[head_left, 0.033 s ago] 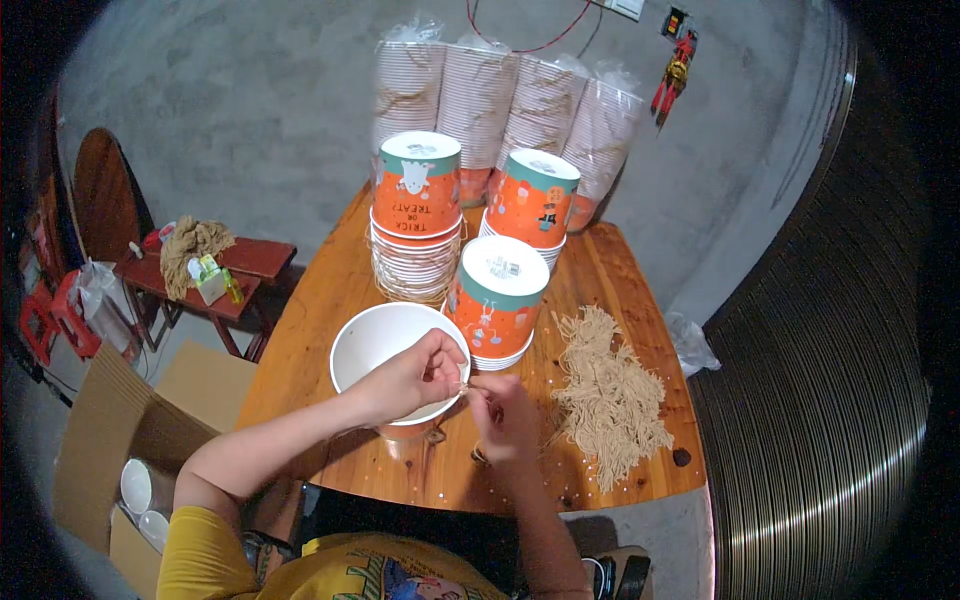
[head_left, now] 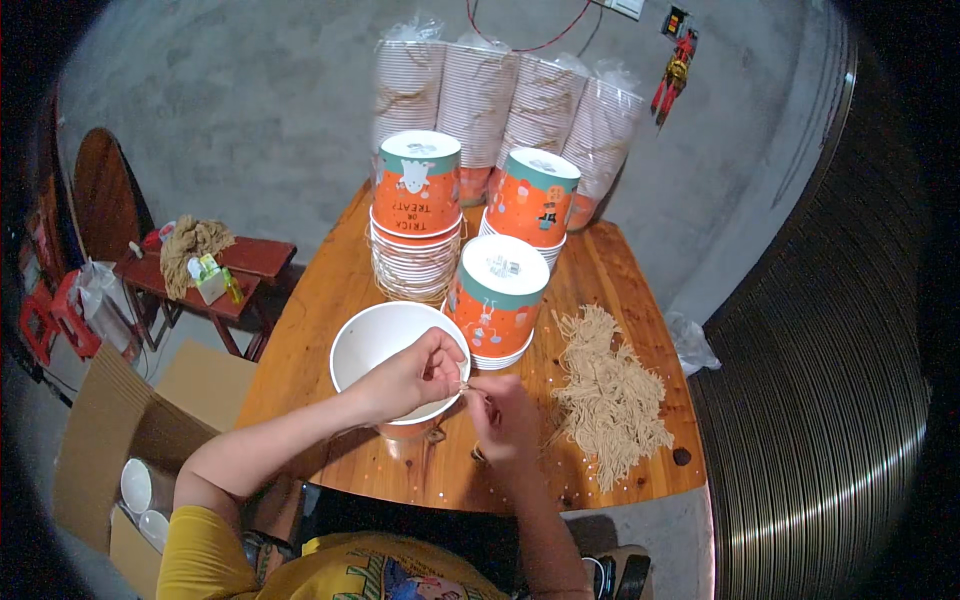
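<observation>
A white-lined paper bucket (head_left: 372, 343) with an orange outside stands upright at the near middle of the table. My left hand (head_left: 415, 375) reaches over its opening, fingers closed in a pinch at the right side of the rim. Against it my right hand (head_left: 505, 415) is pinched too, just outside the bucket. Between the fingertips shows a short bit of tan string (head_left: 465, 388); the rest of it is hidden by the fingers. To the right of my right hand lies a loose heap of tan strings (head_left: 612, 400).
Upside-down orange and green paper buckets stand in stacks (head_left: 495, 315) beyond my hands, one stack (head_left: 410, 255) ringed with string. Tall bagged stacks (head_left: 475, 105) lean at the wall. An open carton (head_left: 110, 440) sits left of the wooden table (head_left: 290, 370); a red bench (head_left: 255, 258) stands farther left.
</observation>
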Tool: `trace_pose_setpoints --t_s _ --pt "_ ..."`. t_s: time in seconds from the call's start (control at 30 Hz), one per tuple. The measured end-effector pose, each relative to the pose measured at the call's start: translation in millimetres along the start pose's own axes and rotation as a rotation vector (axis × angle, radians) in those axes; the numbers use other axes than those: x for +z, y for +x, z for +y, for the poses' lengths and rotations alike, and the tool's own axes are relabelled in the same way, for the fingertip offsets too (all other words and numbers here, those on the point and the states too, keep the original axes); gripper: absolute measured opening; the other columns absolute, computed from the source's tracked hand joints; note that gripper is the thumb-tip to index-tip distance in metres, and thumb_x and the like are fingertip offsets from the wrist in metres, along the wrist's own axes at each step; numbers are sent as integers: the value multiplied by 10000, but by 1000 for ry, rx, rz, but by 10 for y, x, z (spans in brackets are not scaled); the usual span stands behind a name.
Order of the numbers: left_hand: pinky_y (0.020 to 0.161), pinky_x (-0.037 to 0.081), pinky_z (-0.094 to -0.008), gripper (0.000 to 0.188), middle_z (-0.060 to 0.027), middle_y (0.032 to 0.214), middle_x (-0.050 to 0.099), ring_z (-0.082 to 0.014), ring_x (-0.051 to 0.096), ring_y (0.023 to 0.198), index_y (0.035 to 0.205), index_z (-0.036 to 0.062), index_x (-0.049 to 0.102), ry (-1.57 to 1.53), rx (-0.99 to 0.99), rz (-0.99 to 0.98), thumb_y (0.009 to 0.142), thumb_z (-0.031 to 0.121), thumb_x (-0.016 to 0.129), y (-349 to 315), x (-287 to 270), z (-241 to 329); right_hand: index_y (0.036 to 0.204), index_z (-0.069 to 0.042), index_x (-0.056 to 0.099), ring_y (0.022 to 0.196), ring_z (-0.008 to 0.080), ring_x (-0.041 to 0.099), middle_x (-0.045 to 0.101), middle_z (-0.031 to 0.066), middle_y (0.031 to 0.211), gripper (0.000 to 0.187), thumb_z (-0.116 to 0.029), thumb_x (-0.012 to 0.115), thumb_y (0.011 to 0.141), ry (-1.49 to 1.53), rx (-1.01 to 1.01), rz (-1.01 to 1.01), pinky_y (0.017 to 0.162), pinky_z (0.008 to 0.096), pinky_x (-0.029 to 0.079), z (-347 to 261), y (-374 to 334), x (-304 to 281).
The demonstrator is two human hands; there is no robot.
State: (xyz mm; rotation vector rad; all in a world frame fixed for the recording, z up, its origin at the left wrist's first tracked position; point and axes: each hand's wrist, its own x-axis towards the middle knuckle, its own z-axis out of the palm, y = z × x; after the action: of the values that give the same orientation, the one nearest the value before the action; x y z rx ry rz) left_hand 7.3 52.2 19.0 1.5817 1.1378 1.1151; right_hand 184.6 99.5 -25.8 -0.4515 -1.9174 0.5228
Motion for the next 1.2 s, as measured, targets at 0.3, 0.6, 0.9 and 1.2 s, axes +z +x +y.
trace_pose_setpoints --t_s 0.3,0.6,0.9,1.2 --pt "716 426 -193 268 2 827 477 -65 474 762 1077 17 414 4 -41 18 878 19 594 -1 -3 -26 1006 -71 560 621 256 539 517 103 784 285 39 655 761 -220 -76 -68 530 343 424 -118 45 -26" --pt "757 447 -248 275 -25 845 511 -109 518 802 1105 15 427 221 62 -33 875 42 575 -19 14 12 920 -58 542 617 78 450 491 -2 734 46 -47 567 882 240 500 -101 541 223 372 -98 -23 25" --pt "736 464 -287 160 -66 829 559 -151 561 796 1006 23 491 308 -65 -28 873 94 545 -17 39 98 846 -81 509 555 36 407 471 -33 682 205 -225 432 969 564 567 -154 508 197 342 84 -75 99" --pt "749 457 -374 98 -143 876 539 -294 563 822 897 36 547 580 106 98 828 106 551 -61 69 74 819 -97 486 516 37 376 455 -44 666 228 -277 435 950 730 785 -252 453 187 289 34 -9 48"
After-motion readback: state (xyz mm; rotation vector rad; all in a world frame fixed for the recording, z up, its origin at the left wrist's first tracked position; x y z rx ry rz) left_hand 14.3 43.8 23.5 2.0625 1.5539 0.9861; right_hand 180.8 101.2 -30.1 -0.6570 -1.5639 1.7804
